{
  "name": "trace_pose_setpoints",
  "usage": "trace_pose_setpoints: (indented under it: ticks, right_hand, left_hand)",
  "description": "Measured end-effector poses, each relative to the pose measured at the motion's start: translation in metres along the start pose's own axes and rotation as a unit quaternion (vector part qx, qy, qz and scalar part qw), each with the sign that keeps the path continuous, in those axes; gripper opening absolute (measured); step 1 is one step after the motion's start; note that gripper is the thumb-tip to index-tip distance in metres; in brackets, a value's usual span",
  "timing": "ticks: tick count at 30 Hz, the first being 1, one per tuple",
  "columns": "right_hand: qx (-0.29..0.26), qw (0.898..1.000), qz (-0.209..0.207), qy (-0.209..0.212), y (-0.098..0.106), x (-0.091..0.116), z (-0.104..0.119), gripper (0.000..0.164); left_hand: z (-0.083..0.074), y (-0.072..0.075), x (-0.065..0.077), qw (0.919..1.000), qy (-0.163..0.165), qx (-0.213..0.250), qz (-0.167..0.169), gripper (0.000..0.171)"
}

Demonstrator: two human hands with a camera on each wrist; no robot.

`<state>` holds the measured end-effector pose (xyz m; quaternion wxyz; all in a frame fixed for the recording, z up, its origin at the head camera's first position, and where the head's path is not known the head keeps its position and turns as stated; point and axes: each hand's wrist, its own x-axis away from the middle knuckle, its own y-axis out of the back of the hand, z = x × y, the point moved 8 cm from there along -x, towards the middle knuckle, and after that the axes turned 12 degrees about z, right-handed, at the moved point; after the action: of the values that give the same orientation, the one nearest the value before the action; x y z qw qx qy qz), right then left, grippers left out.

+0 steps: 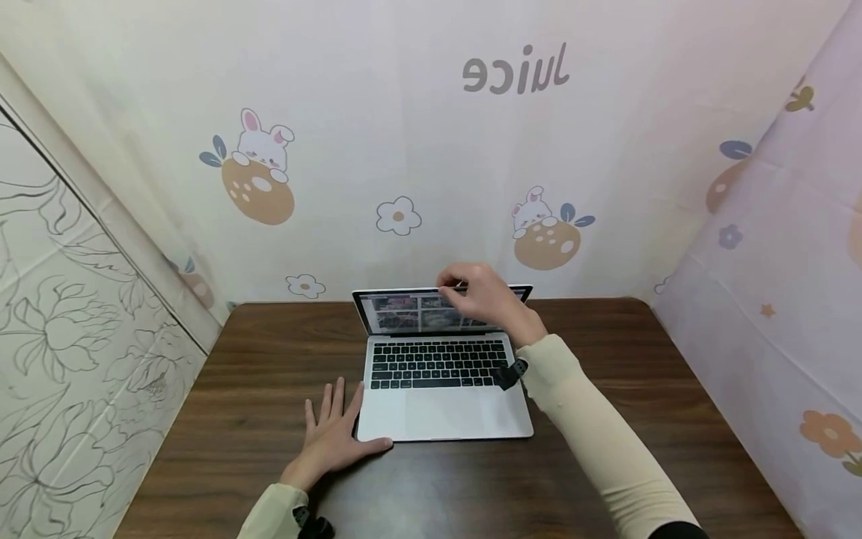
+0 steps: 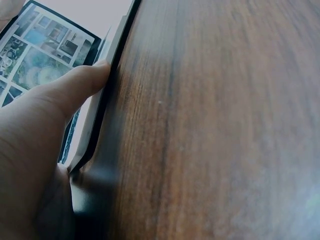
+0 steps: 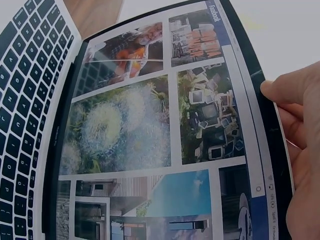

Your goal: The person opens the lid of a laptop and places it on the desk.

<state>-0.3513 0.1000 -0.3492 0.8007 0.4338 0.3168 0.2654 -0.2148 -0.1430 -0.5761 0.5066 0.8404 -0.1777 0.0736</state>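
Observation:
A silver laptop [image 1: 442, 414] stands unfolded on the table, its black keyboard towards the person. Several pictures fill its lit screen [image 3: 120, 125]. My right hand [image 1: 483, 297] pinches the top edge of the lid: in the right wrist view the thumb [image 3: 280, 90] lies on the black bezel and the other fingers are behind the lid. At the front left corner, my left hand [image 1: 331, 443] is spread with straight fingers. Its thumb [image 2: 92, 77] presses on the laptop's front edge, and the index fingertip is at the left side.
The brown wooden table [image 1: 269, 359] extends around the laptop. Behind it hangs a pale curtain [image 1: 377, 135] printed with rabbits and flowers, with another fabric panel on the right. A white panel with flower line drawings [image 1: 60, 337] stands at the left.

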Motion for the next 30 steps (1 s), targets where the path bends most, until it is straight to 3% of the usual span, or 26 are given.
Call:
trace_pose_setpoints:
  ticks: [18,22,30]
  right_hand:
    - [-0.018,0.999,0.019,-0.04,0.001,-0.011,-0.015,0.014]
    - [-0.02,0.998,0.025,-0.052,0.001,-0.013,-0.018,0.014]
    - [-0.027,0.998,0.032,-0.042,0.003,-0.019,-0.021,0.017]
  left_hand:
    - [0.0,0.0,-0.001,1.0,0.003,-0.002,0.006,0.123]
    - [0.001,-0.002,-0.003,0.9996,0.014,-0.011,0.02,0.124]
    - [0.001,-0.003,-0.003,0.9992,0.023,-0.018,0.026,0.125]
